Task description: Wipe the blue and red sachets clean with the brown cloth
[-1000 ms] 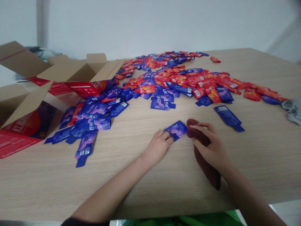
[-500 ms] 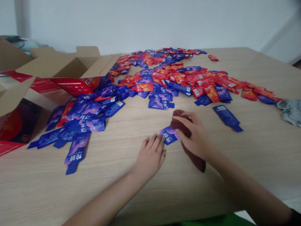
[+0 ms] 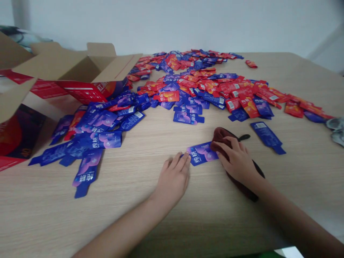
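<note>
A blue-and-purple sachet [image 3: 201,153] with white characters lies flat on the table in front of me. The fingertips of my left hand [image 3: 174,173] press its narrow left end against the tabletop, fingers closed together. My right hand [image 3: 236,157] grips a dark maroon cloth item [image 3: 221,135] with black edging and a small black tab. This soft piece rests over the sachet's right end, hiding it, and trails towards me under my wrist. Another blue sachet [image 3: 267,137] lies back-side up, to the right of my right hand.
A heap of red and blue sachets [image 3: 209,86] spreads across the back of the table. More blue sachets [image 3: 94,139] are piled at the left, beside open cardboard boxes [image 3: 77,89]. A grey patterned item [image 3: 337,129] sits at the right edge.
My right hand has slid the maroon cloth item rightwards along the sachet, uncovering more of its printed face. My left hand stays on the sachet's left end. The view has shifted slightly.
</note>
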`<state>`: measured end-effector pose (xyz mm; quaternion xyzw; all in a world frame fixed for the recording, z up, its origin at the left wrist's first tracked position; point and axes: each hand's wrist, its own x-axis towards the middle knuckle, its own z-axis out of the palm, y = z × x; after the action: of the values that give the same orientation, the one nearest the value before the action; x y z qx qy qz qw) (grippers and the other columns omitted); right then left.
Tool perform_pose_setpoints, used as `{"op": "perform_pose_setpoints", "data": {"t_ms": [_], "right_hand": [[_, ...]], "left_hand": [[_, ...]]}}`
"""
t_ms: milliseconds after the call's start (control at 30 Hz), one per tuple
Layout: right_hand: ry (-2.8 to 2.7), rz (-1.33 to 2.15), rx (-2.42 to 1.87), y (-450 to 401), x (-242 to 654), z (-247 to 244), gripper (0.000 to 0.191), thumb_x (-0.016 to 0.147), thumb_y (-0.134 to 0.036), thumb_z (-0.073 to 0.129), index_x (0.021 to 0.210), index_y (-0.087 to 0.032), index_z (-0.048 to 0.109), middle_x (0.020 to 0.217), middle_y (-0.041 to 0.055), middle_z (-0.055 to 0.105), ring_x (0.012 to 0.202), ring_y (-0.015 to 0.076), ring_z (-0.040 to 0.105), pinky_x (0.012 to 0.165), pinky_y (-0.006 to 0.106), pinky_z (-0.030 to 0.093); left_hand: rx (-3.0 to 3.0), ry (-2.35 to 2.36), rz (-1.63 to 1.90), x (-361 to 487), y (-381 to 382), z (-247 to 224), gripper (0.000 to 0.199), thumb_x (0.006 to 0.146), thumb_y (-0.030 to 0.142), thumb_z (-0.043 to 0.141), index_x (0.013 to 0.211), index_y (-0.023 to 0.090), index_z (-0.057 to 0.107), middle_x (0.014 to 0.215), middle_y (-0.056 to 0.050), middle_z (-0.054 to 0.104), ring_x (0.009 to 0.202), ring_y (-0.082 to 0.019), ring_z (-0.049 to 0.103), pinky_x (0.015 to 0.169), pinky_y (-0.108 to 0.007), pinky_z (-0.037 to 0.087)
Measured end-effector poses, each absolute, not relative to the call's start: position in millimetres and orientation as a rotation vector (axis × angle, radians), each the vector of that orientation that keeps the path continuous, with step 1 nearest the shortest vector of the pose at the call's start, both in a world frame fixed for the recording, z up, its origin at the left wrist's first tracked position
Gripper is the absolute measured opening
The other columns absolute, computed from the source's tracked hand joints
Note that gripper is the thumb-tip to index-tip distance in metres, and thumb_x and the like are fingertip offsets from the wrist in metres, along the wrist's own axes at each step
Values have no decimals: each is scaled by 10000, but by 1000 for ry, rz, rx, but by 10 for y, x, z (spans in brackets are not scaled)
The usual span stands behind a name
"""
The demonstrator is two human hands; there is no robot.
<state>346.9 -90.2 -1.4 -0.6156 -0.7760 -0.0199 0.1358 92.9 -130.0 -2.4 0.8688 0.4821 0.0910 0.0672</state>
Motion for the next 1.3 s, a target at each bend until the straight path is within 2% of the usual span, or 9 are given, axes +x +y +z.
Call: {"op": "perform_pose_setpoints", "data": {"t_ms": [133, 233, 400, 700, 867, 1000, 1067, 1167, 1300], "right_hand": [[-2196, 60, -1708, -849, 3412, 151, 321, 914, -306, 478, 1189, -270, 640, 1197, 113, 540, 1103, 306, 537, 898, 498, 465], [-2203, 113, -1584, -915, 3100, 259, 373, 916, -269, 462, 1264, -237, 591, 1241, 130, 533, 1109, 303, 521, 911, 483, 453], [-2454, 30, -1515, -1099, 2764, 131, 411, 871, -215, 515, 1268, -268, 608, 1343, 118, 504, 988, 299, 510, 794, 458, 436], [-2238, 84, -1659, -923, 3584, 76, 322, 865, -222, 523, 1146, -282, 670, 1177, 99, 542, 1053, 293, 542, 873, 478, 479], [-2184, 138, -1470, -933, 3237, 290, 369, 858, -197, 519, 1208, -231, 631, 1252, 124, 510, 1152, 302, 502, 966, 481, 446], [-2412, 157, -1367, -1060, 2810, 226, 399, 853, -158, 514, 1224, -242, 633, 1304, 120, 517, 1072, 298, 509, 896, 472, 456], [-2460, 129, -1408, -1098, 2798, 145, 394, 842, -143, 520, 1197, -252, 650, 1311, 111, 523, 1026, 295, 513, 865, 470, 456], [-2372, 109, -1515, -1072, 3063, 43, 373, 835, -143, 526, 1166, -251, 662, 1267, 116, 528, 1027, 295, 518, 852, 463, 465], [-2189, 103, -1650, -943, 3504, 13, 290, 850, -187, 522, 1082, -255, 683, 1154, 108, 543, 1039, 298, 544, 842, 473, 490]], "left_hand": [[2591, 1476, 342, 960, -1278, 8, 398, 972, 253, 438, 1341, 135, 528, 1438, -95, 519, 1314, -281, 454, 1002, -481, 414], [2584, 1498, 374, 986, -1267, 16, 369, 964, 275, 462, 1289, 139, 572, 1402, -108, 551, 1289, -288, 477, 984, -494, 424], [2622, 1533, 362, 1003, -1273, -17, 330, 927, 200, 497, 1228, 132, 612, 1360, -102, 588, 1287, -285, 487, 964, -477, 446], [2669, 1523, 280, 993, -1275, -24, 406, 924, 184, 466, 1313, 115, 559, 1446, -100, 509, 1296, -294, 483, 965, -467, 453], [2685, 1558, 293, 1033, -1278, -37, 383, 929, 182, 469, 1291, 118, 576, 1433, -119, 520, 1293, -305, 493, 952, -468, 463], [2677, 1570, 297, 1049, -1284, -21, 309, 927, 184, 480, 1176, 113, 650, 1382, -139, 566, 1287, -304, 506, 963, -468, 465], [2669, 1573, 302, 1043, -1285, -19, 332, 934, 180, 465, 1212, 110, 632, 1395, -127, 557, 1291, -293, 505, 971, -464, 465], [2668, 1563, 292, 1025, -1285, -32, 398, 933, 174, 453, 1306, 96, 566, 1429, -110, 522, 1294, -285, 503, 970, -465, 469], [2680, 1550, 291, 1015, -1282, -59, 409, 916, 171, 467, 1307, 112, 570, 1431, -102, 516, 1292, -286, 506, 970, -461, 464]]}}
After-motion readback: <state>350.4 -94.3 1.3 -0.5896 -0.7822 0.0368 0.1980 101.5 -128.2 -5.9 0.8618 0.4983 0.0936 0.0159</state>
